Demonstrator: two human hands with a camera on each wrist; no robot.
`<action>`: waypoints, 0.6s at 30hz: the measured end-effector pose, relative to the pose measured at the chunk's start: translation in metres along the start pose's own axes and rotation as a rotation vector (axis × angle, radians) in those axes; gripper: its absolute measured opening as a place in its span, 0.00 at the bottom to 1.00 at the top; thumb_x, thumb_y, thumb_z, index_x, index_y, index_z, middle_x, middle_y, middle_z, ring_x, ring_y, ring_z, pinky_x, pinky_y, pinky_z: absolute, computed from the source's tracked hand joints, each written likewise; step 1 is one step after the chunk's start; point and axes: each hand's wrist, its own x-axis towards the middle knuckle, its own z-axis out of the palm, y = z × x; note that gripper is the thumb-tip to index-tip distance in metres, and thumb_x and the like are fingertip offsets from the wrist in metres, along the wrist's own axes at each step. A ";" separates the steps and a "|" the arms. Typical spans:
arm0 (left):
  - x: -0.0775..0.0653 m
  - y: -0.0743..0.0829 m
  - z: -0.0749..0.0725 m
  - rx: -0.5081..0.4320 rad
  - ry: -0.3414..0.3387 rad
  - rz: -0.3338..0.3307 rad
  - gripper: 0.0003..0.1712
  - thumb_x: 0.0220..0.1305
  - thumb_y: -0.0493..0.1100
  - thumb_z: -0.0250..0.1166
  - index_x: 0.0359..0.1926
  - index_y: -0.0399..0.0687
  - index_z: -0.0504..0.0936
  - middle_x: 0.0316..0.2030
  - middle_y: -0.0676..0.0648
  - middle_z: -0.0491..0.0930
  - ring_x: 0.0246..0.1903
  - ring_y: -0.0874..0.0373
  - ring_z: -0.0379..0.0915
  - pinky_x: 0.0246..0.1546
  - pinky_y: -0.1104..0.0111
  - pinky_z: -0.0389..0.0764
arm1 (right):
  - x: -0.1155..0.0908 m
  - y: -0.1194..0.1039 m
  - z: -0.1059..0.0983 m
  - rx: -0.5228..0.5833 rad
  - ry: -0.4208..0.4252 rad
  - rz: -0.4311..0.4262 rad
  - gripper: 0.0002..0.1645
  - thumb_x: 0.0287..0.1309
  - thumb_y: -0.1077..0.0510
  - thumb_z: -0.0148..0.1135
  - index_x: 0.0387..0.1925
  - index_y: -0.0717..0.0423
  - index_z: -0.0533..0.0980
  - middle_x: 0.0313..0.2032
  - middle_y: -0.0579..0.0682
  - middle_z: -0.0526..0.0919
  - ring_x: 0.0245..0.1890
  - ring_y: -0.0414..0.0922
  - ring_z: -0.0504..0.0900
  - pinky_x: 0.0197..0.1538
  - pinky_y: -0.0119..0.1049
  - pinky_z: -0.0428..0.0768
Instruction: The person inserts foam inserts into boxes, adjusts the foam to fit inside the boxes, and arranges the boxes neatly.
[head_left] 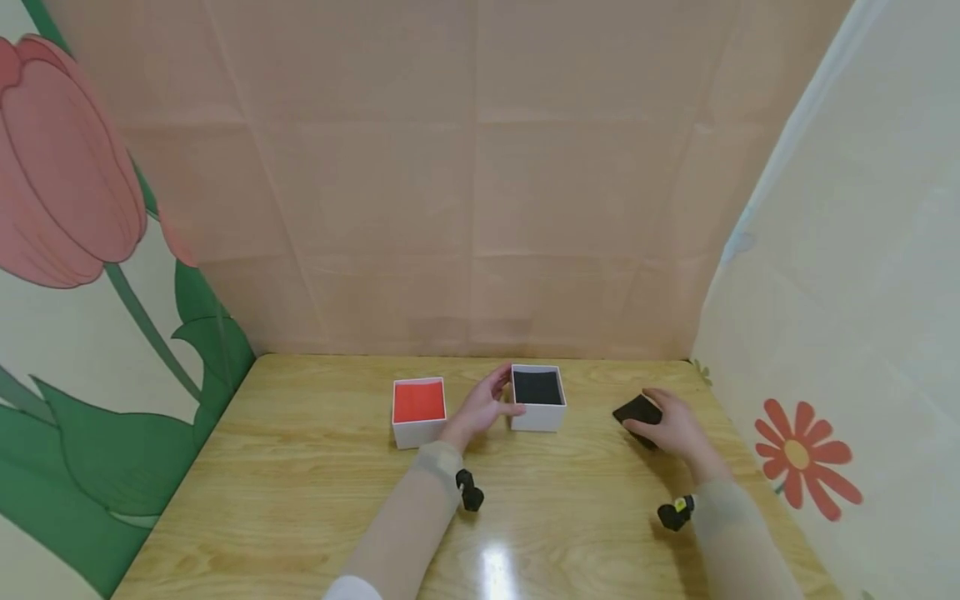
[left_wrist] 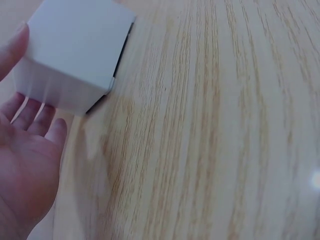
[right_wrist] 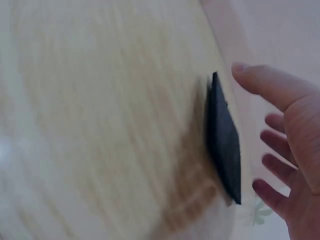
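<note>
My left hand [head_left: 482, 410] is at the left side of a white box [head_left: 537, 418] that has a black square inside. Its thumb lies at the front of the box and its fingers toward the back corner, holding it; the left wrist view shows the fingertips against the white box [left_wrist: 75, 45]. Over the right part of the table, my right hand [head_left: 675, 427] is around a thin black square piece [head_left: 638, 414], which is tilted. In the right wrist view the black piece [right_wrist: 223, 142] stands slanted, with a gap between it and the spread thumb and fingers.
A second white box [head_left: 419, 434] with a red square inside stands left of my left hand. Both boxes are on the wood-grain table [head_left: 300, 500]. A plain brown curtain [head_left: 375, 208] hangs behind it, with flower-printed sheets at both sides.
</note>
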 end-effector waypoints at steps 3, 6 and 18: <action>0.000 -0.001 0.000 -0.011 -0.001 0.007 0.52 0.61 0.32 0.78 0.83 0.45 0.63 0.78 0.43 0.67 0.79 0.45 0.58 0.80 0.54 0.57 | -0.002 0.006 0.003 -0.025 0.012 0.032 0.61 0.61 0.37 0.78 0.75 0.76 0.63 0.72 0.80 0.63 0.70 0.79 0.62 0.70 0.74 0.64; 0.000 -0.001 0.000 -0.012 -0.001 0.009 0.53 0.61 0.32 0.79 0.83 0.45 0.63 0.78 0.43 0.68 0.79 0.45 0.58 0.80 0.54 0.57 | -0.004 0.007 0.004 -0.050 0.005 0.062 0.64 0.59 0.35 0.78 0.75 0.78 0.61 0.71 0.81 0.63 0.70 0.79 0.62 0.70 0.74 0.64; -0.001 0.001 0.000 0.016 0.008 -0.020 0.53 0.62 0.35 0.79 0.83 0.49 0.63 0.79 0.46 0.66 0.80 0.48 0.58 0.80 0.55 0.58 | -0.010 0.008 0.003 -0.116 -0.035 0.173 0.76 0.53 0.25 0.77 0.76 0.80 0.57 0.69 0.85 0.63 0.64 0.81 0.68 0.63 0.75 0.72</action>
